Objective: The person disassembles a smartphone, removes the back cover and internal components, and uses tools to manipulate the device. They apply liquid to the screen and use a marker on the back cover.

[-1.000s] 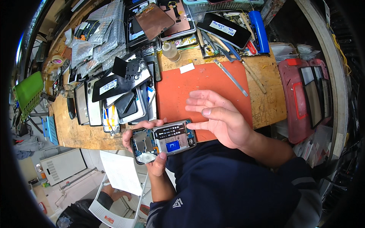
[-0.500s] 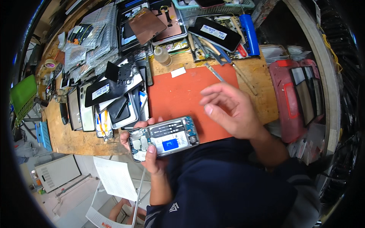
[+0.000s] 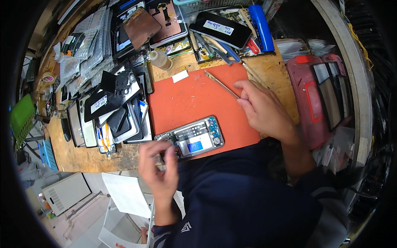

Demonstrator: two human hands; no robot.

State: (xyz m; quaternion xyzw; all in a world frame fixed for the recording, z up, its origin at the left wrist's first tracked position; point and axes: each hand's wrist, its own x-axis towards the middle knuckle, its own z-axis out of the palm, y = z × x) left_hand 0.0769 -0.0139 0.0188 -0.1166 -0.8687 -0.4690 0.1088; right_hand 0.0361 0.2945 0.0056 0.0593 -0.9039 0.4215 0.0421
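Note:
An opened phone (image 3: 193, 137) lies on the orange-red mat (image 3: 186, 103) near its front edge, its battery with a blue patch and its blue circuit board exposed. My left hand (image 3: 159, 165) hovers over the phone's left end, slightly blurred. Its fingers are loosely curled and apart from the thumb, with nothing seen in them; they hide that end of the phone. Farther right, my right hand (image 3: 264, 110) pinches the near end of a slim metal tool (image 3: 222, 85). That tool's far tip points up and left over the mat; its exact kind is unclear.
A small white card (image 3: 180, 76) and a squat clear bottle (image 3: 160, 60) are at the mat's back edge. Phone parts (image 3: 120, 107) pile up on the left. Behind, a black phone panel (image 3: 221, 29) rests over hand tools. A red case (image 3: 310, 103) stands right.
My left hand has let go of the phone, which now lies on the mat. My right hand has closed on the slim tool. The view has shifted slightly.

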